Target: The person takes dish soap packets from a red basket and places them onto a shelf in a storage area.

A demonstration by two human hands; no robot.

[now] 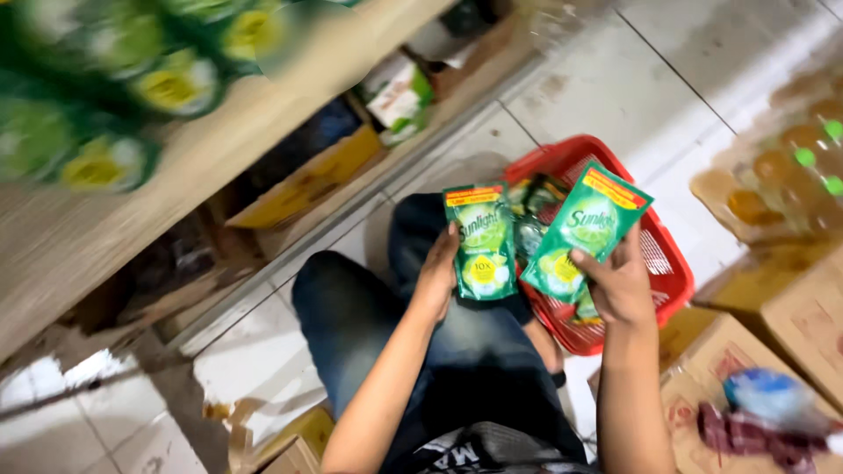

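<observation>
Right hand (622, 285) fingers pinching green pouch (587, 230), left hand (436, 274) gripping second pouch (482, 243), above red basket (672, 272)

A green pouch (482, 242) in the left hand (436, 279), another green pouch (583, 231) in the right hand (621, 285), above a red basket (669, 272).
</observation>
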